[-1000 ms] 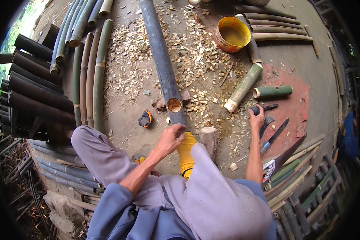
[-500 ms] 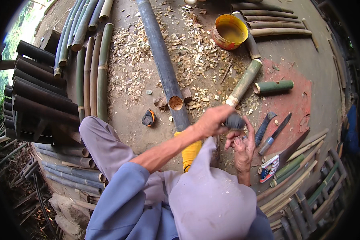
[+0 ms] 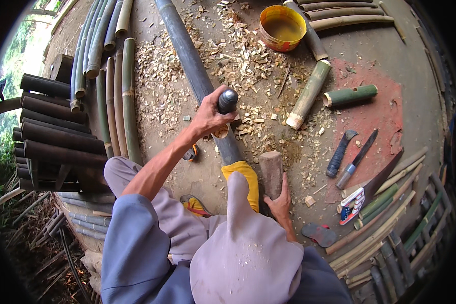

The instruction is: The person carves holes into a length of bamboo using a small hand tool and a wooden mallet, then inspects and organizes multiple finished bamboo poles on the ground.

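My left hand (image 3: 210,115) is wrapped round a tool with a dark, rounded handle (image 3: 228,100) and holds it upright. Its lower end is hidden by the hand, over the cut opening (image 3: 221,133) in a long dark bamboo pole (image 3: 185,45). Lower down and to the right, my right hand (image 3: 280,202) grips a wooden block (image 3: 272,172) by its near end. A yellow cloth or sleeve (image 3: 242,175) covers the near end of the pole, close to my lap. Beside the left wrist lies a black and orange tape measure (image 3: 191,153), partly covered.
Wood chips (image 3: 243,76) litter the ground. A yellow bucket (image 3: 282,29) of murky liquid stands at the back. On the right lie a black-wrapped blade tool (image 3: 341,154), a knife (image 3: 357,158), a saw (image 3: 375,185), a sandal (image 3: 319,234) and green bamboo pieces (image 3: 350,96). More bamboo (image 3: 61,152) is stacked left.
My left hand has carried the dark-handled tool left and away from me, over the pole's opening. The right hand has moved nearer and left, and now holds the wooden block.
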Demonstrator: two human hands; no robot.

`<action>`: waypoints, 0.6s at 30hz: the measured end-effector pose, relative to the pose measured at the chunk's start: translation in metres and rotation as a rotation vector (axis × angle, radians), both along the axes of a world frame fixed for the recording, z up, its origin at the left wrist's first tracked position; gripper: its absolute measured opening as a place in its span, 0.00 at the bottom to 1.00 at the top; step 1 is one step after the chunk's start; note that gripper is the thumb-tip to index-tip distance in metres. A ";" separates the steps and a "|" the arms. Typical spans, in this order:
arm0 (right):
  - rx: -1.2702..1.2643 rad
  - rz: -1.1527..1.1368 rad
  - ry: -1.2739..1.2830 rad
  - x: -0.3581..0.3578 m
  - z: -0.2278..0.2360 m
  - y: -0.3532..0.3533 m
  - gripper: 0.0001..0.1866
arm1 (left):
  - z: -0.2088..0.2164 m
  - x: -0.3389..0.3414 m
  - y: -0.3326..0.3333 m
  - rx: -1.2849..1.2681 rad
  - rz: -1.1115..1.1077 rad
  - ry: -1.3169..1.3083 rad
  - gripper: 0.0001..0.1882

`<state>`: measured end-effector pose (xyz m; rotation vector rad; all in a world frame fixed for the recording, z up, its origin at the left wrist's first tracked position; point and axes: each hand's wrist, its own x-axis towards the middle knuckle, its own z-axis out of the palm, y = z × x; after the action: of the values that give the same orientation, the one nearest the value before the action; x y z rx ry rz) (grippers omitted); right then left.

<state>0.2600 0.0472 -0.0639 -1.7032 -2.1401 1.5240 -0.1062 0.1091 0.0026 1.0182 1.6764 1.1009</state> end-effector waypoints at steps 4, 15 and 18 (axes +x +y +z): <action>-0.119 -0.017 0.088 0.002 0.019 0.022 0.55 | 0.007 0.004 0.009 -0.053 -0.136 0.110 0.19; -0.173 -0.144 0.330 -0.006 0.048 0.047 0.57 | 0.011 0.010 0.026 -0.070 -0.281 0.183 0.18; 0.021 -0.222 0.575 -0.045 0.084 0.082 0.58 | 0.014 0.011 0.024 -0.134 -0.292 0.173 0.17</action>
<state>0.2150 0.1291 0.0197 -1.2345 -1.6146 1.6551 -0.0947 0.1336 0.0164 1.2523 1.6475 0.7184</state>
